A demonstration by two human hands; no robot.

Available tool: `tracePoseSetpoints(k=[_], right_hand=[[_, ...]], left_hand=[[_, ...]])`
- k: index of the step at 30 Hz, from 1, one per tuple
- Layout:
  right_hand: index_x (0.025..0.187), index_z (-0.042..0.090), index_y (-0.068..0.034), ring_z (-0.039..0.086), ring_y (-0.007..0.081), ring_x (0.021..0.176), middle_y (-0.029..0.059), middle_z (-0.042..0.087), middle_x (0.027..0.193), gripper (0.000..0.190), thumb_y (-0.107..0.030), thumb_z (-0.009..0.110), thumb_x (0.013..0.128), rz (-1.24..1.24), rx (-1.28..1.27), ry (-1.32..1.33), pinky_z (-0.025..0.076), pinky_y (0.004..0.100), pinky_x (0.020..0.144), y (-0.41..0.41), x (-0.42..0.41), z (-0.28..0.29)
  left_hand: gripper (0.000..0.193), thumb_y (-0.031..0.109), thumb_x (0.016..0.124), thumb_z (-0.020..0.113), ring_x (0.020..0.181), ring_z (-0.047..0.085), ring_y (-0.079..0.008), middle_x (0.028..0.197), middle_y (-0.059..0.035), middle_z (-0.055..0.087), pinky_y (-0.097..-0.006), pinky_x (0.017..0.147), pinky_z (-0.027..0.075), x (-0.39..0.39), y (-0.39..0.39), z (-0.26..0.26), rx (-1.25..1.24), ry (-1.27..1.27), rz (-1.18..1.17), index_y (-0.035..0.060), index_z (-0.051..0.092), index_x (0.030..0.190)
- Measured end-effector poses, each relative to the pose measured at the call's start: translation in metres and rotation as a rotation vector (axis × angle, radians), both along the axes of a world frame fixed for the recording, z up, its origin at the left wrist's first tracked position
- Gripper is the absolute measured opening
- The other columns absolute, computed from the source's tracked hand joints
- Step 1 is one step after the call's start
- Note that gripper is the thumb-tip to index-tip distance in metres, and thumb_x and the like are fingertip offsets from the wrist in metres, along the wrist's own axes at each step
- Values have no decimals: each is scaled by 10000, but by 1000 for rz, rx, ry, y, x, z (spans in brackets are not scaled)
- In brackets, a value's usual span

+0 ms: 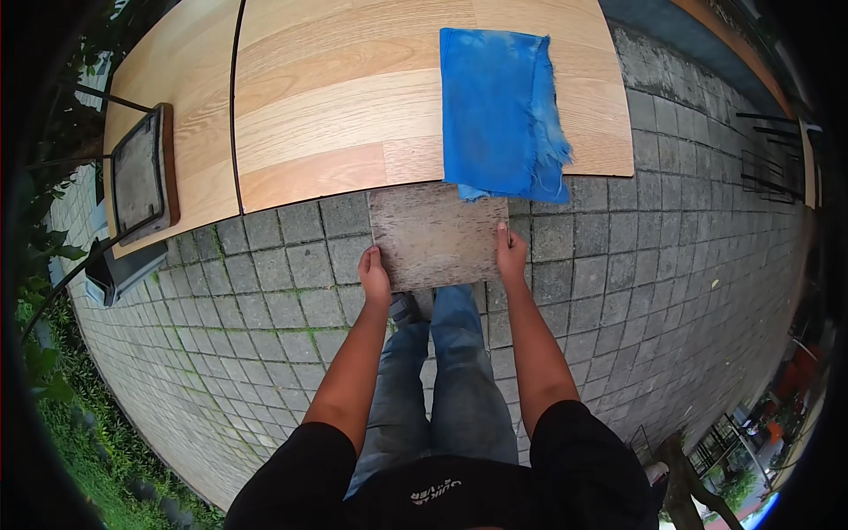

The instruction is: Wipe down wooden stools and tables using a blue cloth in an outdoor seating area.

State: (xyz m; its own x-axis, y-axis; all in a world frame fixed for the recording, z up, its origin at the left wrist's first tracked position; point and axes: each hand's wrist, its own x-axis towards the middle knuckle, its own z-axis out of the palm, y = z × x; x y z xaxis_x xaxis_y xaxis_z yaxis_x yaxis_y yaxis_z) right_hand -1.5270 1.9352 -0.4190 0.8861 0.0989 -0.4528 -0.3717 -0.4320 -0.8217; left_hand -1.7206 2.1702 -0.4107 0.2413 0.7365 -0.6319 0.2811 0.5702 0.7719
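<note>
A flat, weathered board [438, 238] with a grey-brown, dark-flecked face spans the space between my hands, in front of the table edge. My left hand [375, 275] grips its left side, thumb along the edge. On the opposite side my right hand [511, 255] holds it with the thumb on top; the other fingers are partly hidden. A folded blue cloth [490, 109] with a frayed right edge lies on the wood-patterned tabletop [331, 99]. Its lower end hangs over the table edge and covers the board's far right corner.
To the left, a stool or chair [139, 172] with thin dark metal legs rests against the tabletop, seat underside showing. A dark grey bin-like container [122, 271] stands below. Grey paving [596, 265] surrounds my feet, plants [126, 430] border the left, and a tree trunk [682, 477] stands lower right.
</note>
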Motion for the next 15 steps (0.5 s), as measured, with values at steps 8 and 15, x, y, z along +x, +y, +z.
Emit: tracePoseSetpoints(k=[8,15], right_hand=[[830,692,-39,534,120,687,18,608,722,368,-325,737,1056,29,47,-66,429,380,626,59,27,6],[1296,683,-56,674,297,1110,160,708,1236,350,-318,669,1064,75,187,-465,537,486,932,75,128,-9]], left_hand=[[258,136,1003,602,1067,610,-162,1154,-49,715,-334,1018,460,3,63,-2,16,-248,7,13,719,1198],[516,367,1111,542,1286,578,-240,1432,-104,645,-379,1099,462,121,105,-20,155,141,-288,38,581,1507]])
